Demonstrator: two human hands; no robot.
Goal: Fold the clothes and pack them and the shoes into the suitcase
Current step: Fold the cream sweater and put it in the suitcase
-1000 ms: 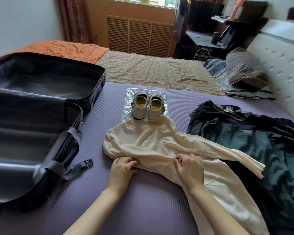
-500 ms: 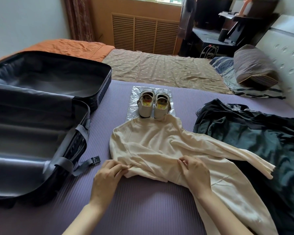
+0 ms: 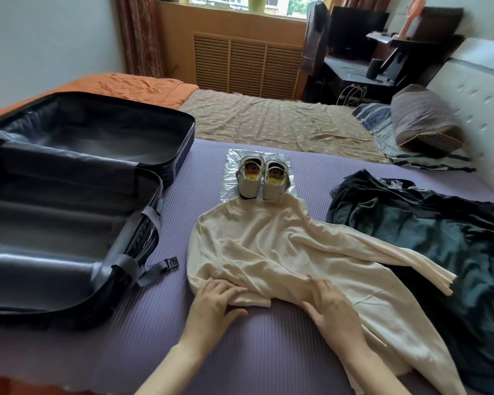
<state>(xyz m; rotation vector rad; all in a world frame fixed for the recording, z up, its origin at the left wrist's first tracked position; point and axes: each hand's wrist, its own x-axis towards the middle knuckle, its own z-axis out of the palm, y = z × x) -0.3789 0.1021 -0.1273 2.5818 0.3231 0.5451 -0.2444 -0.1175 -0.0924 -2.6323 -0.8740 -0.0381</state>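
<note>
Neither hand grasps anything: both lie flat, fingers relaxed, on the near edge of the cream top [image 3: 268,252]. The suitcase [image 3: 54,223] lies open on the left of the purple mat [image 3: 254,352], and its two halves show only dark lining and grey straps. One strap trails out over the near rim, its buckle [image 3: 171,263] on the mat. A heap of dark clothes [image 3: 439,252] lies unfolded on the right, with one cream sleeve reaching across its edge. The cream top is spread between suitcase and heap, collar away from the person and touching the toes of the shoes [image 3: 261,181]. The pair stands side by side on a clear plastic sheet [image 3: 228,178]. Both forearms reach in from below. The left hand [image 3: 214,306] rests its fingers on the hem with the thumb out on the mat. The right hand [image 3: 331,309], fingers spread, presses the cloth just beside it.
</note>
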